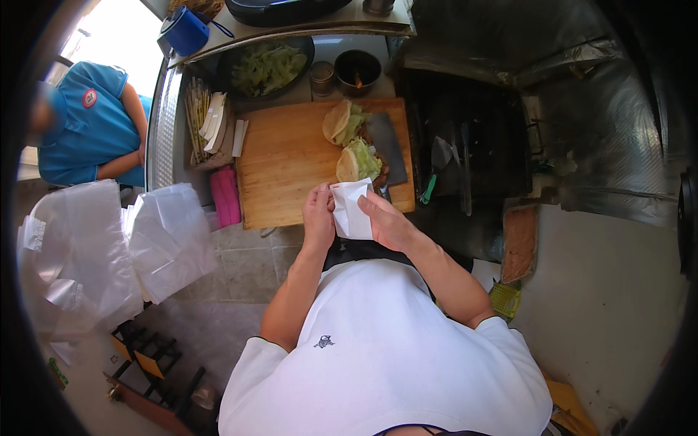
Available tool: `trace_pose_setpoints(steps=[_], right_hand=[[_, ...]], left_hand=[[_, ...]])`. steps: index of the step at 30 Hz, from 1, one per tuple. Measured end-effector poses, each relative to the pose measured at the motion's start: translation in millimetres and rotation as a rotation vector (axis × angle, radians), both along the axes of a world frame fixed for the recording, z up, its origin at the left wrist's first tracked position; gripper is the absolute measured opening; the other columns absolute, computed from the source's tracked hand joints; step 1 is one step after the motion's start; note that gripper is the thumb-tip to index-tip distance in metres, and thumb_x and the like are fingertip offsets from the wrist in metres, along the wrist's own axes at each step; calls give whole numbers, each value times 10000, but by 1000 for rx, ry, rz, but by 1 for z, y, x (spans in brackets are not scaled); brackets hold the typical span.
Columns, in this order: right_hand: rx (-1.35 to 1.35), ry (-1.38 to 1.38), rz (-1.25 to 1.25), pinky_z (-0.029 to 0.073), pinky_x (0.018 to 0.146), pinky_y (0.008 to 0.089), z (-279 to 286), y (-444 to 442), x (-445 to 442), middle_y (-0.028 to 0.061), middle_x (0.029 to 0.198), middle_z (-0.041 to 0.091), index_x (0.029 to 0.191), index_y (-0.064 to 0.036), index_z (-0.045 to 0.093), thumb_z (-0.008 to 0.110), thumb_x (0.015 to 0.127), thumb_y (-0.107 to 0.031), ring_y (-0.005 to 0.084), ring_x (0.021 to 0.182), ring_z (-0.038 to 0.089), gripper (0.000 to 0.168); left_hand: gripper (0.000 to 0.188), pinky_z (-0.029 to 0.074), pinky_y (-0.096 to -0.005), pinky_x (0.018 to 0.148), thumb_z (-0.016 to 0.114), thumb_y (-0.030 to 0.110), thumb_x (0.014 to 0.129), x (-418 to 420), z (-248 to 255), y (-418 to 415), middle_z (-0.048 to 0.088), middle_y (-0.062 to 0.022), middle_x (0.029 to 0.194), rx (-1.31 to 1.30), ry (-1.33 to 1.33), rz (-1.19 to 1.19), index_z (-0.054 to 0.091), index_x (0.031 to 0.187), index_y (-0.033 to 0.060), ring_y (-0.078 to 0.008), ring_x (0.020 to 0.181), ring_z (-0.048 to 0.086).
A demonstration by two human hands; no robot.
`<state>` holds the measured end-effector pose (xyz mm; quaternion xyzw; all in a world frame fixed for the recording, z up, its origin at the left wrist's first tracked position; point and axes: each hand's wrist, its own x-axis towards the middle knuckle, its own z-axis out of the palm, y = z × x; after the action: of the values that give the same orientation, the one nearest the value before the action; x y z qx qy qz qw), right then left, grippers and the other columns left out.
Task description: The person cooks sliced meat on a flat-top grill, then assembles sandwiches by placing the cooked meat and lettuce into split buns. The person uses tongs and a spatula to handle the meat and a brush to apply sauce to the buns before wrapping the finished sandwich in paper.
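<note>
Between my two hands, at the near edge of the wooden cutting board (289, 163), is a white paper bag (351, 215). My left hand (319, 215) grips its left edge with thumb and fingers. My right hand (387, 220) pinches its upper right side, thumb on top. Just beyond the bag lies a filled flatbread with lettuce (357, 161), and a second filled flatbread (343, 122) lies behind it. Right of them, the dark broad blade of a cleaver (387, 147) rests flat on the board. Whether the bag holds anything is hidden.
A dark griddle (469, 147) with a green-handled scraper (431, 182) stands at right. Behind the board are a bowl of chopped lettuce (267, 68) and a dark pot (357, 71). Paper sleeves (215, 122) and clear plastic bags (169, 240) are at left. A person in blue (98, 120) stands beyond.
</note>
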<state>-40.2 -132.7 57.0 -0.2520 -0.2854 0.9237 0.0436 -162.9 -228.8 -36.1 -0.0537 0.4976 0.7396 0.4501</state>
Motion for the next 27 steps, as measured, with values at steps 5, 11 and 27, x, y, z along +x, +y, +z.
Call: trace_pose_setpoints(steps=[5,11,27], right_hand=[[-105,-84,136,495,1010,404,-21,17,15,97,1367,544,1454,-33,394,525,1034,-410,240,1251,560,579],[-139,54,51,475,1035,454,2,15,11,98,1366,546,1447,-68,411,531,1019,-466,272,1286,534,596],[1667,-1510,310,526,894,494,-100,181,161,193,1138,631,1056,-13,696,743,814,-419,379,1099,608,474]], left_hand=[[242,523,-250,751,577,225,1030,8,2,3,675,-56,979,36,197,-64,621,1100,-3,-88,811,610],[327,506,-249,704,512,313,1057,3,11,12,671,-21,930,-3,58,-105,643,1065,13,-80,779,602],[444,510,-296,773,450,324,1068,-36,-12,-45,693,-104,1001,-186,269,-133,658,1166,-56,-139,866,636]])
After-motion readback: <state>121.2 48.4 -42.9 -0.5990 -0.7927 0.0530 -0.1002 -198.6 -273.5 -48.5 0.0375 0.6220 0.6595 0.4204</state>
